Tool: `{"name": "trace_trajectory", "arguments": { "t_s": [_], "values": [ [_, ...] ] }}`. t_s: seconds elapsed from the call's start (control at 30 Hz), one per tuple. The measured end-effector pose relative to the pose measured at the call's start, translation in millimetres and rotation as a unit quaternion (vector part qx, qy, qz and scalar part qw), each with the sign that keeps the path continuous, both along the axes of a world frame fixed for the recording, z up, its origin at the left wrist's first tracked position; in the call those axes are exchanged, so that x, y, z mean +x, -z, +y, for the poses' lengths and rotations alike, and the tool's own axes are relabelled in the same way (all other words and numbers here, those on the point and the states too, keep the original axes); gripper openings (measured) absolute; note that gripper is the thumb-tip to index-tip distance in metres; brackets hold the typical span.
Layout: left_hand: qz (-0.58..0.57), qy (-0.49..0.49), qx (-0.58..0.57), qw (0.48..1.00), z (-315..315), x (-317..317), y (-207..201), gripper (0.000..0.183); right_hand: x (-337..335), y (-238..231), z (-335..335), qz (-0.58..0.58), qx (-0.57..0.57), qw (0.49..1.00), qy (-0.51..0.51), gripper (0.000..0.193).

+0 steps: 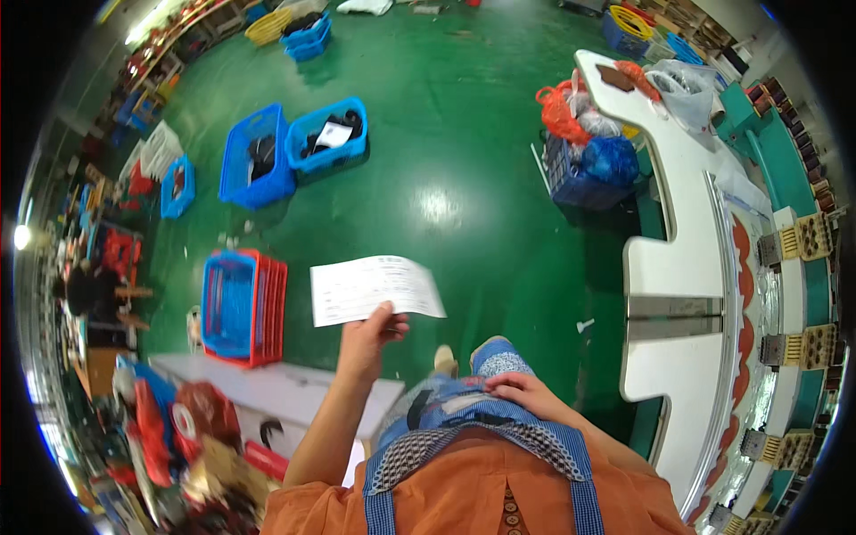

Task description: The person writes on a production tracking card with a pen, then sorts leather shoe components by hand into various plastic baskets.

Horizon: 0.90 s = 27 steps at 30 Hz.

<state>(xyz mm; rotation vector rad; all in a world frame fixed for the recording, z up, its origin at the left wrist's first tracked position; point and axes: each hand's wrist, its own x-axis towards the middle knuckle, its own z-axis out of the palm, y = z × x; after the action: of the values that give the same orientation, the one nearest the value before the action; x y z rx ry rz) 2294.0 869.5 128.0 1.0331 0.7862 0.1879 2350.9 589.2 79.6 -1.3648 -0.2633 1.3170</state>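
One paper slip (376, 288) sits pinched in my left hand (367, 343), held up over the glossy green floor (446, 160). My right hand (526, 392) rests loosely open on my apron. Blue crates (259, 159) dot the floor; a white table (678, 259) curves at right.

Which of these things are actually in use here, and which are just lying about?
In use:
- white paper sheet, held up by the left hand
- right hand, resting on the blue patterned apron

Lying about:
- blue crates on the green floor
- red-and-blue stacked crates
- orange bag
- white worktable
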Motion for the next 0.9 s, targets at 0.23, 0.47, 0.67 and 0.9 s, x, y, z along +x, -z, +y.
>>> {"name": "trace_trajectory", "arguments": {
  "t_s": [0.23,0.47,0.67,0.9],
  "values": [
    [-0.047,0.325,-0.027,0.944,13.4,221.8,-10.4,0.025,162.6,33.3,49.7,0.017,-0.050,0.994,0.100,0.035],
    [0.061,0.188,-0.064,0.978,121.5,348.4,6.5,0.027,382.0,63.5,193.9,-0.352,-0.091,0.908,-0.209,0.043],
    [0.053,-0.079,-0.005,0.995,252.7,436.1,21.7,0.018,543.9,43.8,333.4,-0.589,-0.033,0.766,-0.254,0.032],
    [0.010,-0.083,-0.084,0.993,380.3,670.5,48.2,0.014,728.0,126.5,342.6,-0.425,-0.219,0.878,-0.027,0.036]
  ]
}}
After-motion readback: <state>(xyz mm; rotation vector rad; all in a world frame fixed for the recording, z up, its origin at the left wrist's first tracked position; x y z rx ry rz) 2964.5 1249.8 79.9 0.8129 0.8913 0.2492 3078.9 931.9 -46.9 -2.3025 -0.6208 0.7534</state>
